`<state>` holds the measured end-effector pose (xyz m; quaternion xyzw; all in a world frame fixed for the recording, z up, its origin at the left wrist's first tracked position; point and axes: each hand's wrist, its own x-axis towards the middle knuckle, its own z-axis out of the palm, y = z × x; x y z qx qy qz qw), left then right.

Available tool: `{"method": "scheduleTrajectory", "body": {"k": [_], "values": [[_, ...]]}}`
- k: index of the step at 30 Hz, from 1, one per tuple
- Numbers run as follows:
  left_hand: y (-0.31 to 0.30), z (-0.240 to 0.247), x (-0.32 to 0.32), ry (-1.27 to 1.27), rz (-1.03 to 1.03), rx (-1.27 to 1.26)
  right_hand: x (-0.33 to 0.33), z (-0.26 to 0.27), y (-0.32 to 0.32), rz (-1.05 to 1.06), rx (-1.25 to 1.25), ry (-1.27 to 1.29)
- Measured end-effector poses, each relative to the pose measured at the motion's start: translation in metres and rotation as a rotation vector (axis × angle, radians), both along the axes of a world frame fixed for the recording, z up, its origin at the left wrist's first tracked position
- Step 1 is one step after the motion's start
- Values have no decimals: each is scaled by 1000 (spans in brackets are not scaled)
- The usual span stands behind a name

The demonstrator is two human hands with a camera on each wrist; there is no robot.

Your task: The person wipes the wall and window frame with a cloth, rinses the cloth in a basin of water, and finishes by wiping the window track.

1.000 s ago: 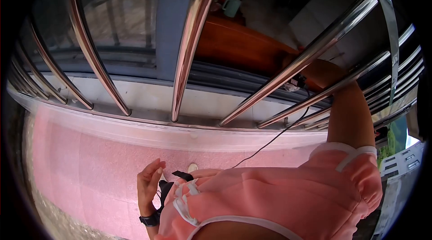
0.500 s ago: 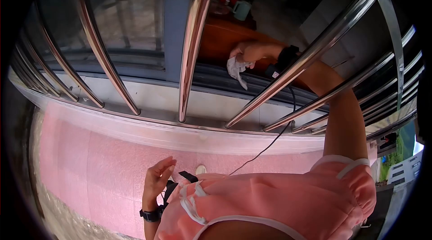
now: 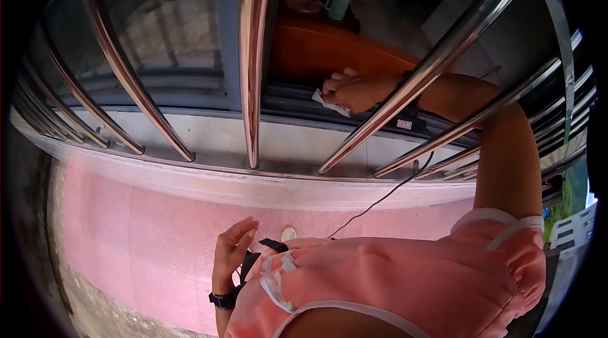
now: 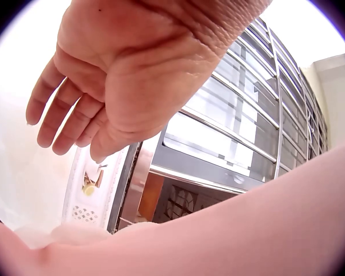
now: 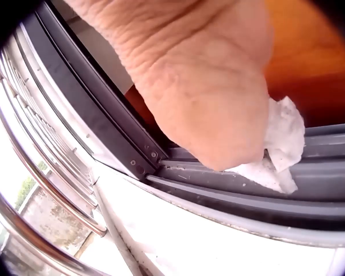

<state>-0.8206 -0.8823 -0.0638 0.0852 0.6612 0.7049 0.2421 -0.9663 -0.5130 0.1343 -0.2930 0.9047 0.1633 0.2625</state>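
My right hand [image 3: 354, 93] reaches between the metal bars and holds a crumpled white tissue [image 3: 330, 104] down on the dark sliding-window track [image 5: 328, 181]. In the right wrist view the tissue [image 5: 284, 138] sticks out past the hand [image 5: 201, 98], whose fingers are mostly hidden behind the heel of the palm. My left hand [image 3: 233, 250] hangs in front of the body, away from the window and holding nothing. Its fingers are loosely bent in the left wrist view, palm [image 4: 138, 69] showing.
Shiny metal bars [image 3: 252, 65] stand between the body and the window, with the right arm passing among them. A white tiled ledge [image 3: 291, 138] runs below the track. Inside are an orange-brown wooden surface [image 3: 323, 46] and a pale green jug [image 3: 338, 5]. A black cable [image 3: 386, 195] crosses the ledge.
My right hand came leftward into sight from behind a bar with the tissue, then moved down onto the track, where the tissue now lies flatter. The left hand keeps much the same pose.
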Motion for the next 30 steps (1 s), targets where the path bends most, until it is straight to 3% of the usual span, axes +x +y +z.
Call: {"method": "scheduleTrajectory", "body": {"k": [4, 9, 17, 20, 27, 30], "values": [[5, 4, -2, -3, -30, 12, 11, 16, 17, -128, 379, -86], [-1, 3, 1, 5, -16, -2, 21, 9, 40, -107, 452, -90], [-15, -1, 13, -63, 40, -22, 21, -50, 157, -230, 502, -123], [-18, -2, 13, -76, 64, -13, 16, -53, 172, -322, 475, -120], [-19, -3, 6, -53, 19, -27, -13, 1, 97, -713, 187, -147], [-16, 0, 4, -53, 10, -22, -17, 2, 76, -694, -46, 31]]}}
